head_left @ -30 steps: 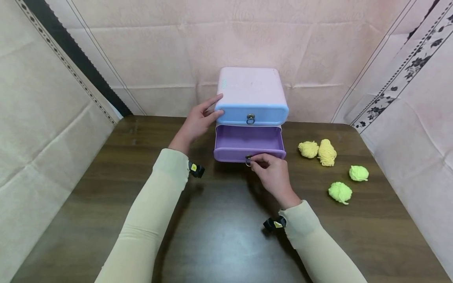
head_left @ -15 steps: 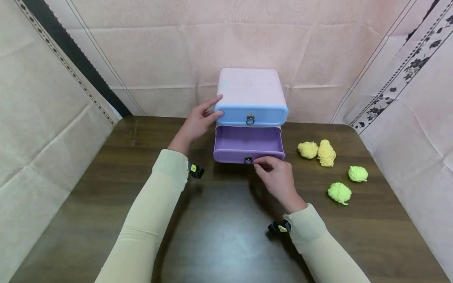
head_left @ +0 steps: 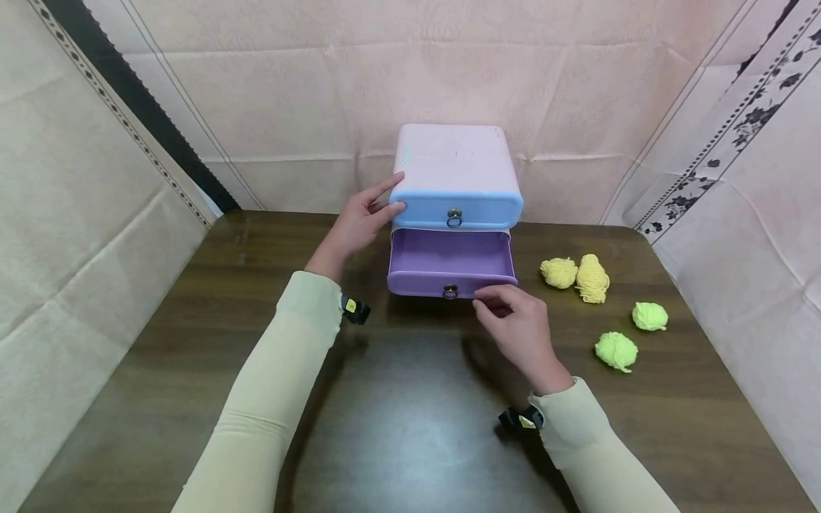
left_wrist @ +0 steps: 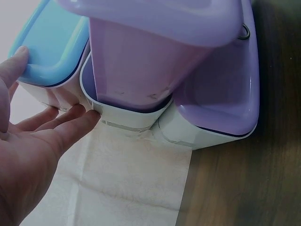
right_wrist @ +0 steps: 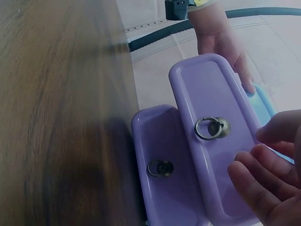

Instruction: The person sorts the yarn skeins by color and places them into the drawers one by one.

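Note:
A small chest of drawers (head_left: 455, 157) has a white body, a blue top drawer (head_left: 423, 210) and a purple middle drawer (head_left: 417, 283) pulled out. Nothing lies in the visible part of that drawer. My left hand (head_left: 353, 228) rests against the chest's left side, its thumb at the blue front and its fingers extended along the side. My right hand (head_left: 519, 328), loosely curled and holding nothing, hovers beside the right end of the middle drawer's front. It is apart from the metal ring pull (right_wrist: 207, 128). Below, the purple bottom drawer (right_wrist: 162, 136) shows in both wrist views, with its own ring.
Two yellow yarn balls (head_left: 559, 273) lie right of the chest on the dark wooden table (head_left: 385, 427). Two green yarn balls (head_left: 616, 350) are nearer the right edge. Pale cloth (head_left: 288, 107) hangs behind the chest and at both sides.
My right hand has let go of the middle drawer's ring and moved right and slightly toward me. The ring now hangs free. My left hand and the drawer have stayed put.

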`<action>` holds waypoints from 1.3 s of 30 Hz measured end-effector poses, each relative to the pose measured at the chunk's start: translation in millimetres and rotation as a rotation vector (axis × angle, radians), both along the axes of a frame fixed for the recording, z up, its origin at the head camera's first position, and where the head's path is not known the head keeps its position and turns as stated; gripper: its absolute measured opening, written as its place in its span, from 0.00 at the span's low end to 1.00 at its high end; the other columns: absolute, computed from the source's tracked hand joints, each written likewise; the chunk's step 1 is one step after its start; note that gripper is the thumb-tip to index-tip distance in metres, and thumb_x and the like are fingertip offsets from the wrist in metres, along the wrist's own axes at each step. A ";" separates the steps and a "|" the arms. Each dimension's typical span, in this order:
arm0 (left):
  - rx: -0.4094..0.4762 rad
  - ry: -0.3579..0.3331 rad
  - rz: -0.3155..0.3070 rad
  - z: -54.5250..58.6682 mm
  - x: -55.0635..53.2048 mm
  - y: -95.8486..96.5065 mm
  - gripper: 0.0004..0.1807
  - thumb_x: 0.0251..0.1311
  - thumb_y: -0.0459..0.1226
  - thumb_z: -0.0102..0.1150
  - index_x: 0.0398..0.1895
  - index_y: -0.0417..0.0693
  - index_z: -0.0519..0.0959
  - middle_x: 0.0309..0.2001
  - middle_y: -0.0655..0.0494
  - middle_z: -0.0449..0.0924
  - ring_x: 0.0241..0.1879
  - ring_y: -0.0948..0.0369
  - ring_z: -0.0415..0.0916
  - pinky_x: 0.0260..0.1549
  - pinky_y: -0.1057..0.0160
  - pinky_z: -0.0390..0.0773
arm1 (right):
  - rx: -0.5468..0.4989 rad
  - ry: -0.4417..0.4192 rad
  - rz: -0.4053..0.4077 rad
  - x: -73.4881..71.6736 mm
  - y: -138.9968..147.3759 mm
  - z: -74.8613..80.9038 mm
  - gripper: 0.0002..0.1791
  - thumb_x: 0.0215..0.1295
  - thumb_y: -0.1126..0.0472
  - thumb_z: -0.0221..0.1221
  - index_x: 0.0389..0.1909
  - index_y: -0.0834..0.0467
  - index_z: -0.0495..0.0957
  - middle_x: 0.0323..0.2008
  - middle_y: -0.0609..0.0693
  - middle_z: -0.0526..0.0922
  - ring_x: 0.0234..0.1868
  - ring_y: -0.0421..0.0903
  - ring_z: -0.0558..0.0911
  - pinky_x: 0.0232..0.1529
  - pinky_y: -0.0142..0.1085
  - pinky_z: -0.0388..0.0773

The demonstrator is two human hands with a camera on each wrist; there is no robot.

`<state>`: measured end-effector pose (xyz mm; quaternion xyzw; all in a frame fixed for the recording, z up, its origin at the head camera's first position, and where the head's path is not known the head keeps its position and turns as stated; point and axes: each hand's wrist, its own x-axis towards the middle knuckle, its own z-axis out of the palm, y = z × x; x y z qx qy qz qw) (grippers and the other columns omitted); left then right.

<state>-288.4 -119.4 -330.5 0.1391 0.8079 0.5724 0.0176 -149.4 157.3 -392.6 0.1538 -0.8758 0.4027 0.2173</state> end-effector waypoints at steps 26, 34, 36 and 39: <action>0.008 -0.018 -0.010 18.8 17.9 4.3 0.30 0.66 0.44 0.58 0.69 0.74 0.65 0.73 0.55 0.61 0.67 0.55 0.69 0.64 0.55 0.71 | -0.067 0.017 -0.029 2.3 39.3 -3.8 0.10 0.56 0.62 0.68 0.40 0.58 0.85 0.35 0.49 0.87 0.33 0.31 0.81 0.36 0.21 0.80; -0.006 -0.020 -0.014 18.9 19.0 5.6 0.30 0.66 0.44 0.57 0.70 0.74 0.64 0.74 0.55 0.59 0.67 0.54 0.69 0.64 0.55 0.71 | -0.026 -0.018 -0.094 5.9 53.6 -3.9 0.10 0.56 0.62 0.69 0.40 0.55 0.85 0.35 0.48 0.86 0.33 0.33 0.81 0.37 0.19 0.79; -0.009 -0.025 -0.007 19.6 19.9 5.8 0.30 0.66 0.45 0.57 0.70 0.74 0.64 0.74 0.55 0.59 0.67 0.53 0.68 0.64 0.54 0.70 | -0.015 -0.028 -0.102 5.8 57.3 -4.7 0.10 0.56 0.61 0.69 0.40 0.55 0.85 0.35 0.49 0.86 0.34 0.35 0.82 0.37 0.20 0.80; -0.010 -0.022 -0.003 20.2 20.5 5.7 0.30 0.66 0.44 0.57 0.70 0.74 0.64 0.74 0.55 0.59 0.67 0.53 0.68 0.65 0.54 0.70 | 0.001 -0.044 -0.110 5.1 62.4 -5.7 0.11 0.56 0.61 0.69 0.41 0.55 0.85 0.35 0.49 0.86 0.34 0.36 0.83 0.37 0.19 0.79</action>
